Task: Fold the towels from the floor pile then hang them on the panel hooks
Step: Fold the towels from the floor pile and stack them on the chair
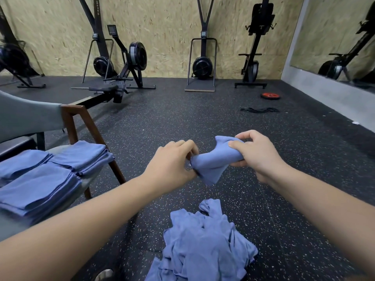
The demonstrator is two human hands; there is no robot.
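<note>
A bunched blue towel (213,161) hangs in the air between both hands. My left hand (172,161) pinches its left end, and my right hand (257,155) grips its right end with fingers curled around the cloth. Below them, a loose pile of blue towels (205,242) lies crumpled on the speckled black floor. At the left, several folded blue towels (48,177) are stacked on the seat of a chair (81,126). No panel hooks are in view.
Rowing machines (121,78) and ski trainers (203,65) stand along the wooden back wall. A red weight plate (270,95) and a black strap (259,110) lie on the floor at the right. A mirror (334,37) covers the right wall.
</note>
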